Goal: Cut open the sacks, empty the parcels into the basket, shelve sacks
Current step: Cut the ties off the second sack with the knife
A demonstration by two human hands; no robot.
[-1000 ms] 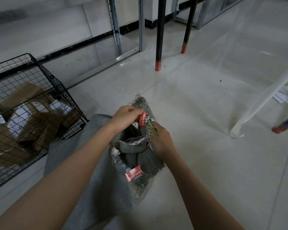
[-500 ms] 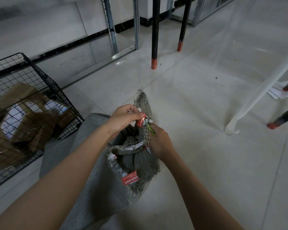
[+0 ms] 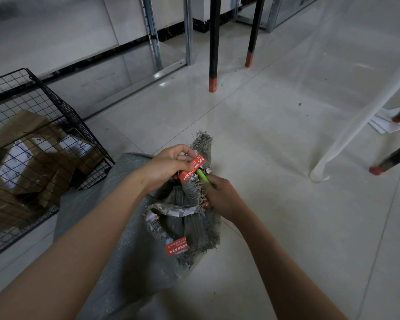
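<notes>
A grey woven sack (image 3: 116,227) lies on the floor in front of me, its frayed mouth partly cut open with red tape strips on it. My left hand (image 3: 169,166) pinches the sack's bunched top edge at a red tape strip (image 3: 191,168). My right hand (image 3: 222,196) grips a green cutter (image 3: 202,176), whose tip sits against the sack's top just beside the left hand's fingers. A black wire basket (image 3: 62,116) stands at the left and holds several brown cardboard parcels (image 3: 32,162).
Black table legs with red feet (image 3: 213,65) stand ahead, more at the right (image 3: 388,162). A white slanted leg (image 3: 346,135) crosses the right side with papers (image 3: 383,125) behind it. Metal shelf uprights (image 3: 151,33) line the far wall. Pale floor tiles (image 3: 286,227) spread to the right.
The sack's top has turned a little in my left hand, showing more of the red tape. The cutter stays at the sack's top edge.
</notes>
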